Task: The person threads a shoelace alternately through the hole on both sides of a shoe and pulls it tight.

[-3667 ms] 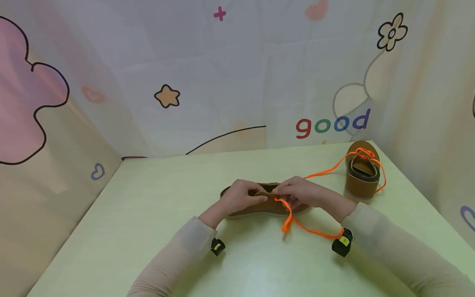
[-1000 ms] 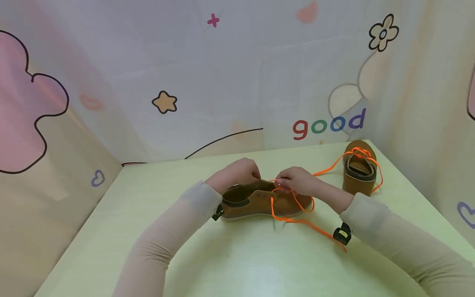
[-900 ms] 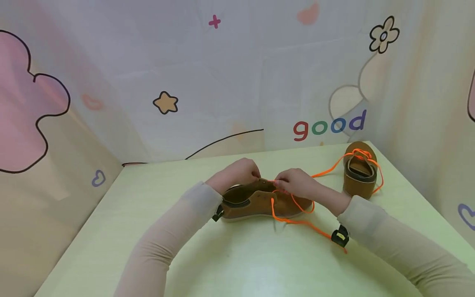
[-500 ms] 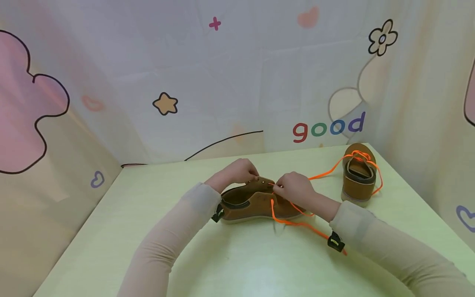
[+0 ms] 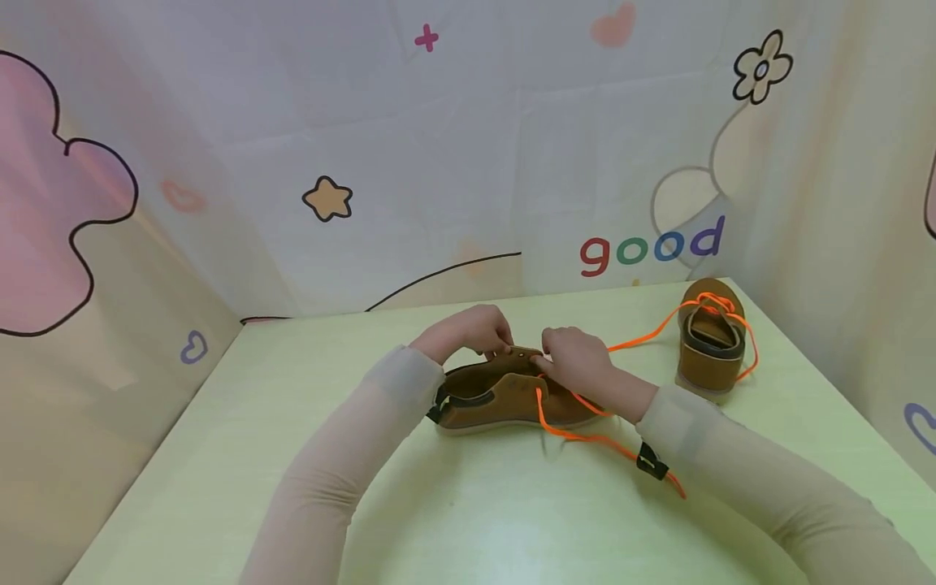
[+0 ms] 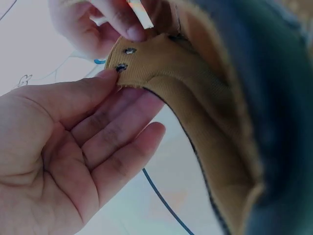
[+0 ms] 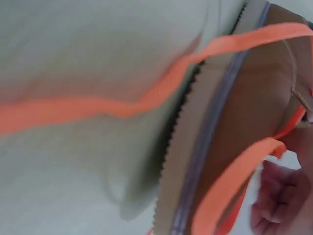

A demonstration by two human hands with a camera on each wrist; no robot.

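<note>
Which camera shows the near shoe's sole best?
The right wrist view: the sole is big there, bumpy edge showing, though the lace crosses it. The head view shows a thin strip; the left wrist view, only inside the shoe.

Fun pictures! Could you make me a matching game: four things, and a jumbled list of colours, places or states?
Things:
1. Lace
2. Left hand
3. Far shoe
4. Table

Descriptions:
A. Pale yellow-green
B. At the back right
C. Bright orange
D. Pinching a shoe flap

Right pairs: 1-C, 2-D, 3-B, 4-A.
</note>
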